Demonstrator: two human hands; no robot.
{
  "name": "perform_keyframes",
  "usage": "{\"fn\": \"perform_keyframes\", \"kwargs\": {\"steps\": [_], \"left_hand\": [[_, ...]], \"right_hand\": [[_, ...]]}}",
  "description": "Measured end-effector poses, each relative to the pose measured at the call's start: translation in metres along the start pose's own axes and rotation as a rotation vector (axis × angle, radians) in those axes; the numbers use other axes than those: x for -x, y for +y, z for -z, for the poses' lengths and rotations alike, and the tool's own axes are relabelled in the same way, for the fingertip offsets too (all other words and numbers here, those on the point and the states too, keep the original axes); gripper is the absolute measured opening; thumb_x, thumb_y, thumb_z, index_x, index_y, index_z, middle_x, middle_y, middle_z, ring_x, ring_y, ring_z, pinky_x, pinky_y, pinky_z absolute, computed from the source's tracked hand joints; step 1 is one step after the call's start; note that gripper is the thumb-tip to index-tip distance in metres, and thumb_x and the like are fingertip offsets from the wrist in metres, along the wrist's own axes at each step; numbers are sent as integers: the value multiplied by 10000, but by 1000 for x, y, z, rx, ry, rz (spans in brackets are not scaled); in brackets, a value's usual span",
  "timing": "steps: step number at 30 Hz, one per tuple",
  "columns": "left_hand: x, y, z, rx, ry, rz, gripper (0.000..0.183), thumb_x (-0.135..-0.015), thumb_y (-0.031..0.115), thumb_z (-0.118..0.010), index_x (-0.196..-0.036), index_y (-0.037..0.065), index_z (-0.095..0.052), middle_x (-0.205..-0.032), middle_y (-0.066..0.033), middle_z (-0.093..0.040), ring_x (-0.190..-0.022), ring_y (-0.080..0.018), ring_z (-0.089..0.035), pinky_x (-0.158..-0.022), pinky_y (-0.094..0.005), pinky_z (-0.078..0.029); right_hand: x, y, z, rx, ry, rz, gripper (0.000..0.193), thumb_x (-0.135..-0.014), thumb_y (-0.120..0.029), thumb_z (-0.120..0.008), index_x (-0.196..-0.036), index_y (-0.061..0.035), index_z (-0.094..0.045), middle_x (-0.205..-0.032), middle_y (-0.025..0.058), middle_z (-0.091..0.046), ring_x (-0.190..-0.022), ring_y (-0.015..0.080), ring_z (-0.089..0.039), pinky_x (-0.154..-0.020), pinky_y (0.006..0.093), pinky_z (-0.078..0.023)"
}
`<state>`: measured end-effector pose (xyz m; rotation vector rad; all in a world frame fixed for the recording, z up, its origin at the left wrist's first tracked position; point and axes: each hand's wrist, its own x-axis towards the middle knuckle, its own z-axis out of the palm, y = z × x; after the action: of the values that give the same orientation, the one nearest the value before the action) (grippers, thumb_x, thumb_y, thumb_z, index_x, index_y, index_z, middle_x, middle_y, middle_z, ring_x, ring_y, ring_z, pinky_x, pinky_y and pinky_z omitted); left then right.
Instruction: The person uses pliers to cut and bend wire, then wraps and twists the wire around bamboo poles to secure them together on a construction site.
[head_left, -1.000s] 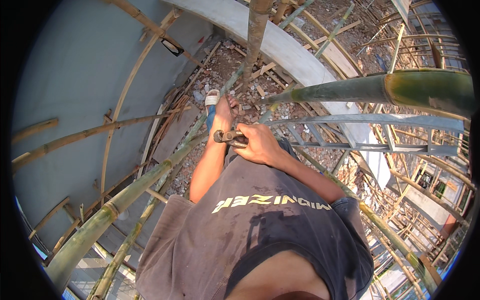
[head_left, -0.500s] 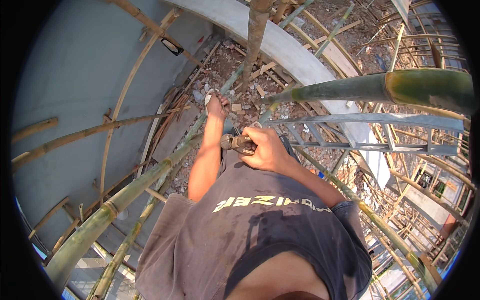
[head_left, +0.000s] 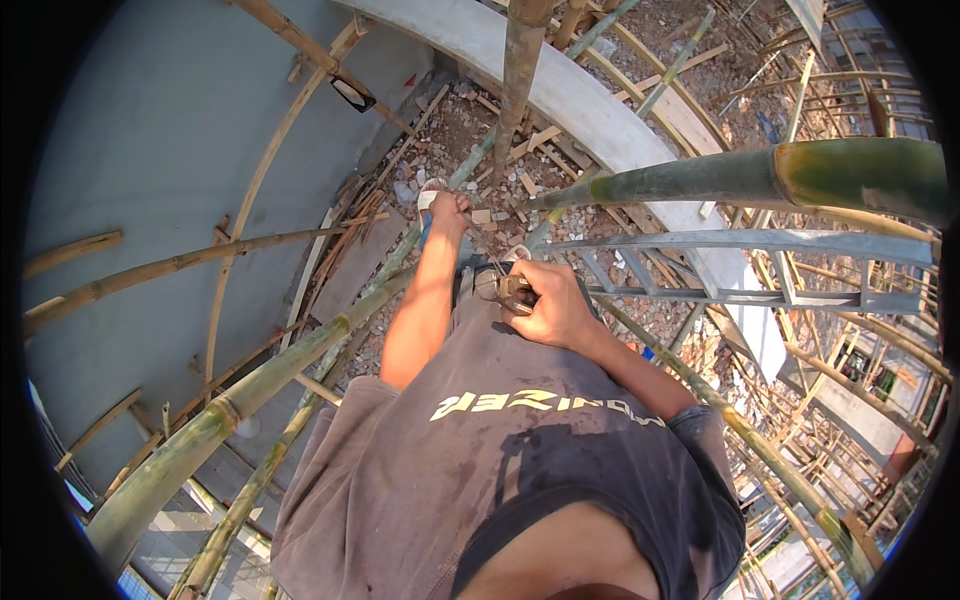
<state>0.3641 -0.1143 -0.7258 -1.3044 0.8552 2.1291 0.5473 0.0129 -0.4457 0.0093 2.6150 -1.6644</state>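
My right hand [head_left: 556, 303] is wrapped round a pair of worn metal pliers [head_left: 490, 285], held in front of my waist with the head pointing left. Farther forward and to the left, my left hand [head_left: 451, 207] is closed in a pinch. A thin wire [head_left: 477, 238] appears to run from its fingers back toward the pliers. Beside the left hand a light-coloured shoe [head_left: 427, 196] shows, by a green bamboo pole [head_left: 385, 262]. The tip of the other shoe [head_left: 516, 254] shows just beyond the pliers; my fist hides their handles.
A thick green bamboo pole [head_left: 690, 178] juts in from the right above a metal ladder [head_left: 740, 239]. An upright pole [head_left: 520, 80] stands ahead. Bamboo poles [head_left: 225, 410] cross at left before a grey wall [head_left: 150, 150]. Rubble [head_left: 470, 110] and wood scraps lie below.
My right hand and the pliers have shifted slightly right, and the pliers have turned. My left hand has moved a little right. The view has shifted slightly.
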Motion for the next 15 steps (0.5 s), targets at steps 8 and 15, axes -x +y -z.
{"fn": "perform_keyframes", "kwargs": {"steps": [8, 15], "left_hand": [[-14, -1, 14, -85, 127, -80, 146, -958, 56, -405, -824, 66, -461, -595, -29, -391, -431, -137, -355, -374, -277, -286], [-28, -4, 31, -218, 187, -148, 105, -958, 80, -424, -876, 47, -483, -607, -54, -433, -445, -161, -401, -393, -313, -366]], "right_hand": [[5, -2, 1, 10, -44, -57, 312, -647, -133, -799, -826, -18, -571, -715, 142, -605, -667, 349, -633, -582, 411, -465], [7, -1, 6, 49, -92, -42, 333, -649, -163, -819, -841, -13, -592, -702, 147, -611, -683, 353, -641, -590, 416, -474]]}}
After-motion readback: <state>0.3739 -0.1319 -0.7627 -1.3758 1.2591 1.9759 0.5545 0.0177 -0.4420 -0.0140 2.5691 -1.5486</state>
